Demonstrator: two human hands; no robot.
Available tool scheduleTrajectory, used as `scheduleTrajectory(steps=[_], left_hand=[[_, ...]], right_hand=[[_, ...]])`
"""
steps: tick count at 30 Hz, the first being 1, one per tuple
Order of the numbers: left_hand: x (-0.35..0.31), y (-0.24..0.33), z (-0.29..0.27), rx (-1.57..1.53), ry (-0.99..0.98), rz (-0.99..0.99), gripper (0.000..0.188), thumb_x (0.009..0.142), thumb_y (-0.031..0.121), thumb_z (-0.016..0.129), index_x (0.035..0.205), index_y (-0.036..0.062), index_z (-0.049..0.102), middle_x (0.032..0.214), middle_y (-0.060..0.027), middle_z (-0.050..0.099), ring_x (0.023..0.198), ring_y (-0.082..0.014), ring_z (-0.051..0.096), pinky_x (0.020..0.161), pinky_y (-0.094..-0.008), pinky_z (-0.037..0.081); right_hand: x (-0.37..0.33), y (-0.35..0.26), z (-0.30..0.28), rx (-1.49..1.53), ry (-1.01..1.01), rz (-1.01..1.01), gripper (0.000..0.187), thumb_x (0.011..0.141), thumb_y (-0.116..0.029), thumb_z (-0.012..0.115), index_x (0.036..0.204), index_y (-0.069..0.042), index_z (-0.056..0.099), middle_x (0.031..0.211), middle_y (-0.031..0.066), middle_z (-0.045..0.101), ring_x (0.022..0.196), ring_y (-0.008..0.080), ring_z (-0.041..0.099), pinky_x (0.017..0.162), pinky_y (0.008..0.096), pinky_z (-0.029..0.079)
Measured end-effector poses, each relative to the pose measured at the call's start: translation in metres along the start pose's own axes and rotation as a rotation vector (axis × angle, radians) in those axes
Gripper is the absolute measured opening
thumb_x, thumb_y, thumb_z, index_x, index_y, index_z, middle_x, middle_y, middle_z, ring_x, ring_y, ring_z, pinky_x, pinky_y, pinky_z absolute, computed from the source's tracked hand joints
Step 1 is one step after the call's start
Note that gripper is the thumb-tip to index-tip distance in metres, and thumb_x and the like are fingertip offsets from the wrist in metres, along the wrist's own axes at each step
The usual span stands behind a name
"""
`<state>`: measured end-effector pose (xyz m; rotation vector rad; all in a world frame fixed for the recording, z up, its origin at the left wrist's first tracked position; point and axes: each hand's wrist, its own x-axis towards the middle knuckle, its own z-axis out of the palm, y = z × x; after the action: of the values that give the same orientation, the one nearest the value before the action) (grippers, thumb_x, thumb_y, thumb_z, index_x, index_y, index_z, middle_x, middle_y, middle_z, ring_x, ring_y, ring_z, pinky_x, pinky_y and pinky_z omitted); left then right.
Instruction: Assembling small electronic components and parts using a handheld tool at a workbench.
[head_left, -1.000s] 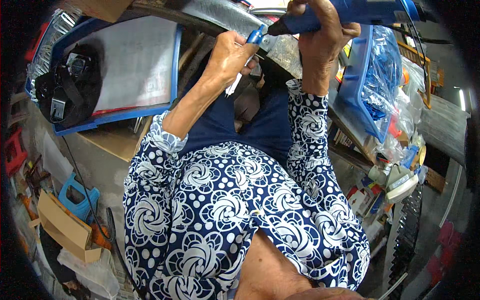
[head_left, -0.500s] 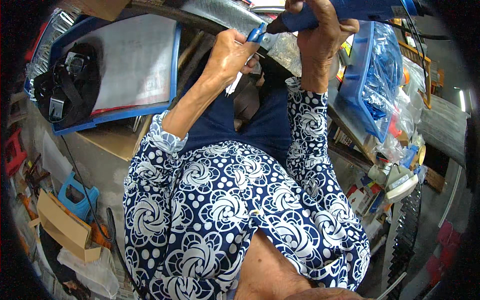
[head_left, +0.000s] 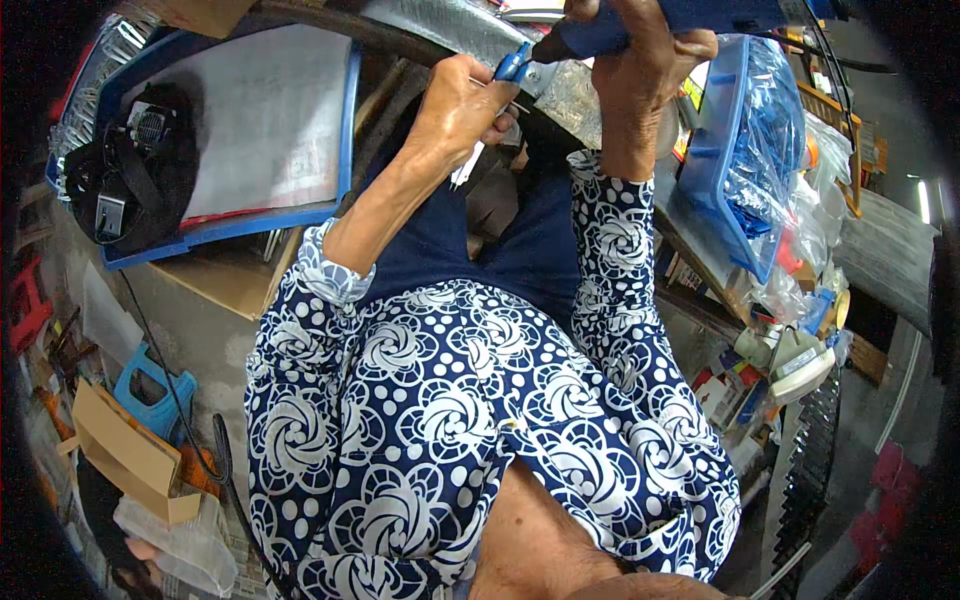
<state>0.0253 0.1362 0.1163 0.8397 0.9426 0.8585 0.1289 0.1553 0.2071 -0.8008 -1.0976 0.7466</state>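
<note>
My left hand (head_left: 462,105), at the top middle, is closed round a small blue plastic piece (head_left: 512,64). White strips (head_left: 466,166) stick out below its fingers. To its right, my right hand (head_left: 645,70) grips a blue corded electric screwdriver (head_left: 690,14). The driver lies almost level, its dark tapered nose pointing left at the blue piece. Whether the bit touches the piece is too small to make out. Both hands are over the near edge of a worn metal-topped bench (head_left: 440,22).
At the left, a blue tray (head_left: 352,120) carries a white sheet and a black strapped device (head_left: 140,165). A blue bin (head_left: 715,150) of plastic-wrapped blue parts stands at the right. An open cardboard box (head_left: 135,455) and a blue stool (head_left: 150,395) are at lower left.
The screwdriver and my right hand have shifted slightly upward. The blue piece has tilted a little in my left hand. A dark shape at the lower left has moved.
</note>
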Motion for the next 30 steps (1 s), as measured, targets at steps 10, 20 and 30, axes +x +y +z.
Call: scheduleTrajectory(steps=[10,20,30], left_hand=[[-0.001,-0.009,-0.006,-0.018,-0.024,-0.024,0.015,0.077,0.004,0.058,0.081,-0.0041,0.045,0.063,-0.0096,0.051,0.048,-0.0114,0.049,0.035,-0.0202,0.035],[-0.001,-0.004,0.003,-0.026,0.029,-0.014,0.016,0.078,0.004,0.058,0.081,-0.0043,0.044,0.064,-0.0106,0.051,0.047,-0.0115,0.048,0.034,-0.0202,0.034],[0.000,-0.005,0.006,-0.044,0.048,-0.036,0.015,0.078,0.001,0.057,0.081,-0.0044,0.044,0.063,-0.0107,0.050,0.047,-0.0117,0.048,0.033,-0.0200,0.032]], right_hand=[[-0.010,0.010,0.001,-0.092,-0.002,-0.062,0.014,0.067,-0.006,0.065,0.073,0.002,0.054,0.054,0.0058,0.053,0.042,0.0120,0.051,0.042,0.0224,0.041],[-0.005,-0.007,0.006,0.004,-0.088,0.039,0.015,0.069,-0.005,0.064,0.073,0.003,0.053,0.051,0.0066,0.051,0.037,0.0126,0.048,0.036,0.0226,0.040],[-0.001,0.009,0.001,-0.011,-0.047,-0.048,0.015,0.069,-0.006,0.065,0.074,0.003,0.053,0.055,0.0073,0.054,0.040,0.0124,0.050,0.037,0.0223,0.041]])
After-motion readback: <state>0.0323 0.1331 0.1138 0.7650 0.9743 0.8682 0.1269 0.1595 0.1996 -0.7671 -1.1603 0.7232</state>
